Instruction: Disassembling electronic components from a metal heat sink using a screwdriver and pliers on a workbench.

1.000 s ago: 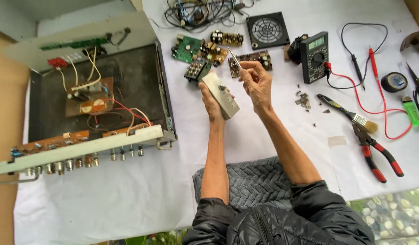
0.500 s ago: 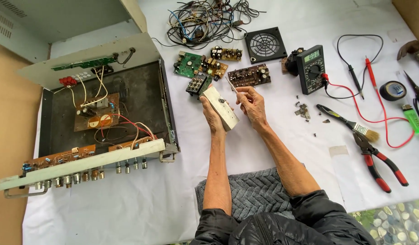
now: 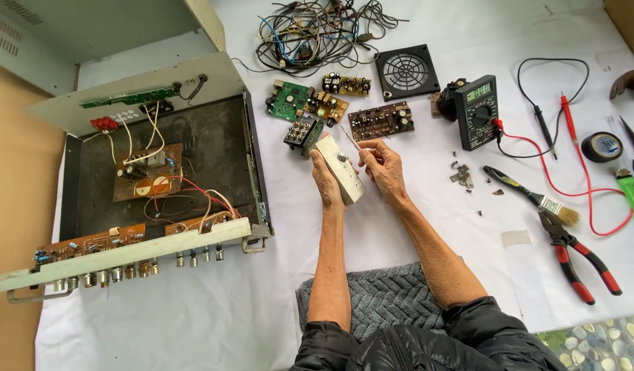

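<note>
Left hand (image 3: 329,184) clamps one pale box (image 3: 340,169) upright; right hand (image 3: 383,167) pinches one thin screwdriver (image 3: 350,137); four circuit boards (image 3: 380,121) lie beyond.

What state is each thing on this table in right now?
Chassis: lid off, boards and wires exposed.
Multimeter: display lit, leads attached.
Cream box: held in left hand.
Thin tool: gripped by right hand, tip over the box.
Pliers: lying flat, unused.
Wires: tangled.
Lighter: lying flat.
</note>
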